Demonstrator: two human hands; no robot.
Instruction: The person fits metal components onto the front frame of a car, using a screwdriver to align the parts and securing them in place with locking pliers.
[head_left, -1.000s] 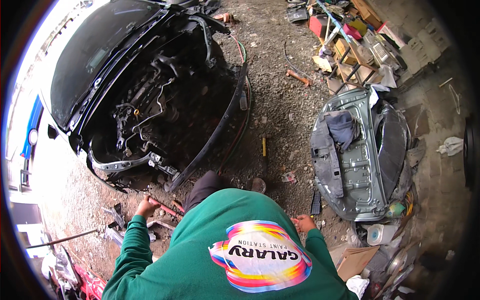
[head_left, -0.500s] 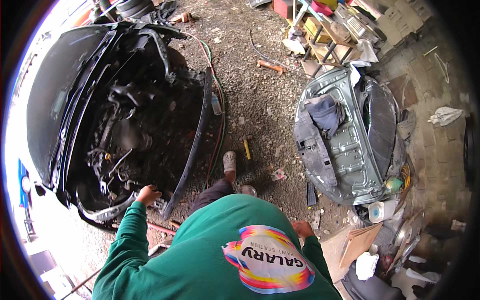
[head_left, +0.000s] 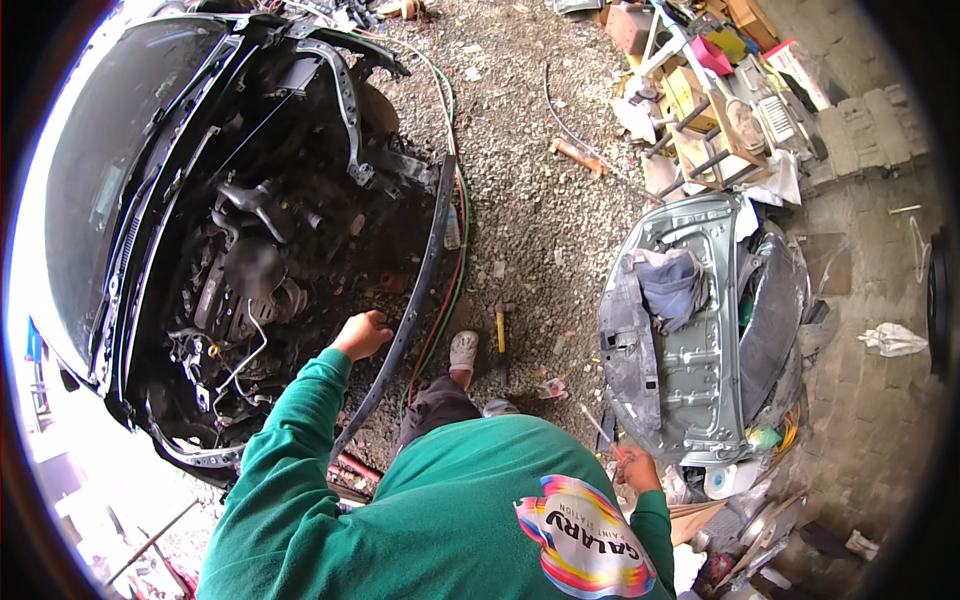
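My left hand (head_left: 362, 335) hovers over the front of a car's engine bay (head_left: 250, 265), just inside the long dark curved bar (head_left: 415, 290) across its front. Its fingers are loosely bent and apart, with nothing visible in them. On my right side, my right hand (head_left: 637, 470) is closed round the reddish handle of a screwdriver (head_left: 598, 424), whose thin pale shaft points forward and to the left. In the bay are the engine, pipes and a pale bent hose (head_left: 246, 350). The dark hood (head_left: 110, 150) lies to the far left.
A hammer with a yellow handle (head_left: 501, 330) lies on the gravel by my shoe (head_left: 463, 352). Hoses (head_left: 462, 240) run along the bar. To the right is a grey car panel (head_left: 700, 350) with a cloth (head_left: 670, 285) on it. Boxes and a rack (head_left: 700, 130) stand beyond.
My left hand has moved forward and right, away from the bay's near corner. My right hand has swung out to the right, and the screwdriver has come into view. The whole view has shifted.
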